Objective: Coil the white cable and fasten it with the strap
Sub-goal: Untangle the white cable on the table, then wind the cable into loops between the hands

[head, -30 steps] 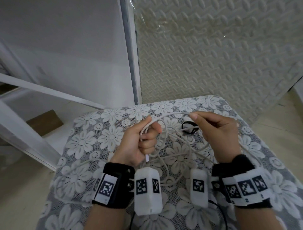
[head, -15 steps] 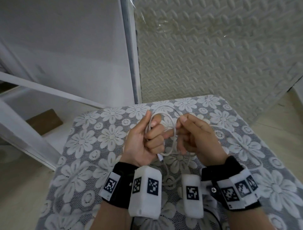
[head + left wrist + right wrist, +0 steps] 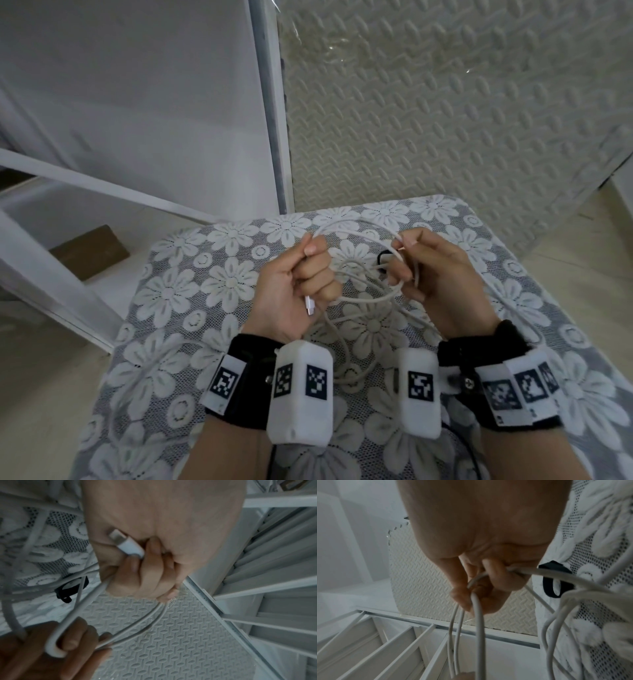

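Observation:
The white cable [image 3: 356, 230] arcs in loops between my two hands above the lace-covered table [image 3: 205, 284]. My left hand [image 3: 301, 277] grips the loops in a fist, and the cable's plug [image 3: 310, 305] sticks out below the curled fingers, plain in the left wrist view as the plug [image 3: 126, 545]. My right hand [image 3: 421, 270] pinches and holds strands of the cable [image 3: 477, 607] at the other side of the loop. More slack trails over the cloth toward my wrists. The black strap [image 3: 383, 258] lies on the table between the hands, also visible as the strap [image 3: 554, 580] and the strap [image 3: 72, 589].
A textured foam mat [image 3: 445, 102] leans behind the table. A white metal rack [image 3: 68, 205] stands at the left, with a brown cardboard piece [image 3: 89, 250] under it. The table's far edge runs just beyond the hands.
The hands met near the middle half a second ago; now they have drawn apart again, with another loop of cable arcing between them.

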### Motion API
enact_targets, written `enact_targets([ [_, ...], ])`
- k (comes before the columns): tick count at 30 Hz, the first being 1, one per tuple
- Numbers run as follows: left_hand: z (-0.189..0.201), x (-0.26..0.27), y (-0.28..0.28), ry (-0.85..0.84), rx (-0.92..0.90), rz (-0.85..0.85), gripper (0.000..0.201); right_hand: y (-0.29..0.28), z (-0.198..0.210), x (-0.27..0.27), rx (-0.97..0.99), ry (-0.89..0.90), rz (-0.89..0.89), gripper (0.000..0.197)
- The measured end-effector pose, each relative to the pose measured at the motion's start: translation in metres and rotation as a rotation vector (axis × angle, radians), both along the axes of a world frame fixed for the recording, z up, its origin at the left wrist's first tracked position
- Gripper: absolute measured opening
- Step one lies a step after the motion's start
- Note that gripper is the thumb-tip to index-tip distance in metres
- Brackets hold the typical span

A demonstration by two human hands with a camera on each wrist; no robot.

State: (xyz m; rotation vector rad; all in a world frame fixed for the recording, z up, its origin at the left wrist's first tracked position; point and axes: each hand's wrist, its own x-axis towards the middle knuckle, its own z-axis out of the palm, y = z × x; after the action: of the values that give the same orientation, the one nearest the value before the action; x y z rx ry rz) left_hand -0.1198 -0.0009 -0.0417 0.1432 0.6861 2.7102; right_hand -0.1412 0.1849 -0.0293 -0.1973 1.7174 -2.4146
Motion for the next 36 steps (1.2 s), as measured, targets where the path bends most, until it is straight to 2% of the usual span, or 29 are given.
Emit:
enact_targets([
  [6,0.003,0.000,0.007,-0.020,-0.059,0.086,0.038,0.001,0.002,0.002,-0.055,0.048,0.000,0.006],
  [11,0.002,-0.001,0.006,-0.005,0.005,0.061,0.035,0.000,0.001,0.000,-0.059,0.110,-0.051,0.014],
  [14,0.000,-0.001,0.004,0.029,-0.004,0.025,0.035,0.001,0.002,0.000,-0.109,0.100,-0.044,0.011],
  [19,-0.001,0.000,-0.004,0.061,-0.194,-0.025,0.035,0.004,-0.003,-0.002,0.043,0.132,-0.067,0.008],
  [22,-0.002,-0.001,-0.003,0.076,-0.319,-0.081,0.042,0.003,-0.005,-0.002,0.112,0.128,-0.088,0.011],
  [25,-0.001,-0.001,0.000,0.041,-0.363,-0.102,0.051,0.003,-0.004,-0.002,0.122,0.137,-0.086,0.010],
  [28,-0.001,-0.002,-0.002,0.027,-0.345,-0.087,0.050,0.000,-0.005,-0.001,0.123,0.142,-0.071,0.011],
  [36,-0.002,-0.002,-0.003,0.080,-0.233,-0.172,0.031,0.000,0.001,-0.001,0.140,0.145,-0.070,0.014],
])
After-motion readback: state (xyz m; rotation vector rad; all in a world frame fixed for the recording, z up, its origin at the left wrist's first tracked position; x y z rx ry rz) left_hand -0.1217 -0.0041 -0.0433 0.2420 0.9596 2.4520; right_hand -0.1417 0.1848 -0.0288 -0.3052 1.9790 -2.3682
